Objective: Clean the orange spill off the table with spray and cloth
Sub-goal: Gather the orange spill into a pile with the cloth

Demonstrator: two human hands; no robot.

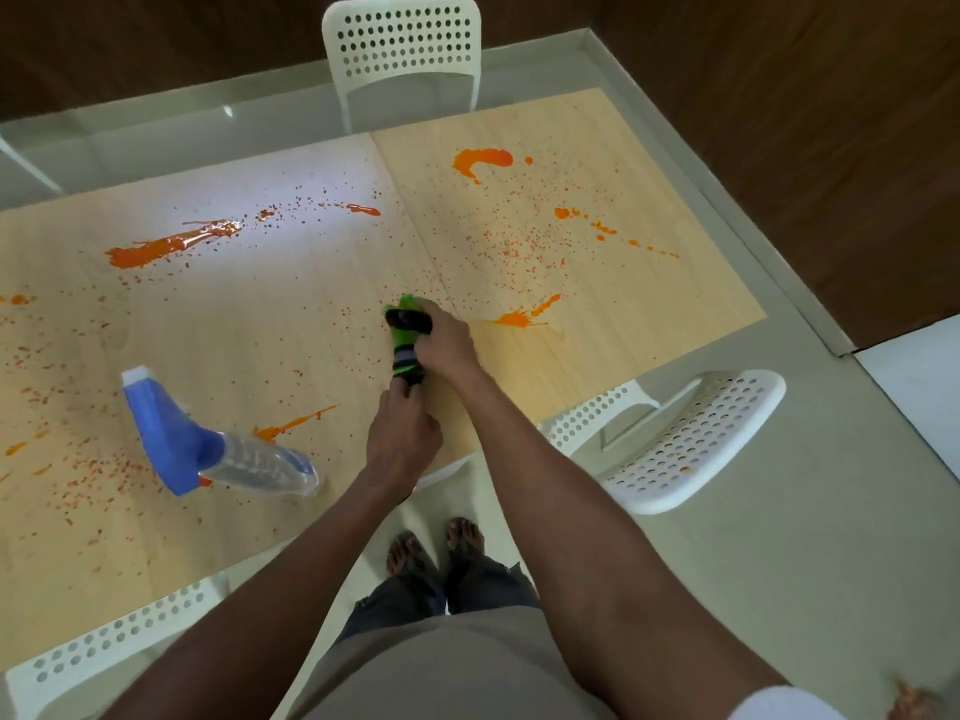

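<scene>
Cloth: a bunched green, black and grey-striped cloth [407, 339] sits on the table near its front edge, about the middle, close to the seam between the two tabletop panels
Right hand: your right hand [443, 341] lies over the cloth's far and right side, fingers curled round it, gripping it
Left hand: your left hand [401, 440] is just in front of the cloth, fingertips pinching its near, dark end; the two hands are close together, each on one end of the cloth
Spray: the spray bottle [218, 442] lies on its side on the table, left of your left hand and apart from it; blue trigger head points to the far left, clear body points right toward the front edge; neither hand touches it
Spill: orange spill [171, 246] spread over both panels; one long streak far left, a curved blotch far right, a splash just right of your right hand, a thin streak beside the bottle, fine specks scattered between
Table: light wood table [649, 324], two panels butted together, seam running from far centre toward the cloth
Chairs: white perforated chair [402, 49] at the far side, another [675, 439] at the right front corner, a third [104, 652] at the lower left
Floor: pale floor, your bare feet [436, 550] at the table's front edge
Arms: both forearms reach forward over the edge, bare
</scene>
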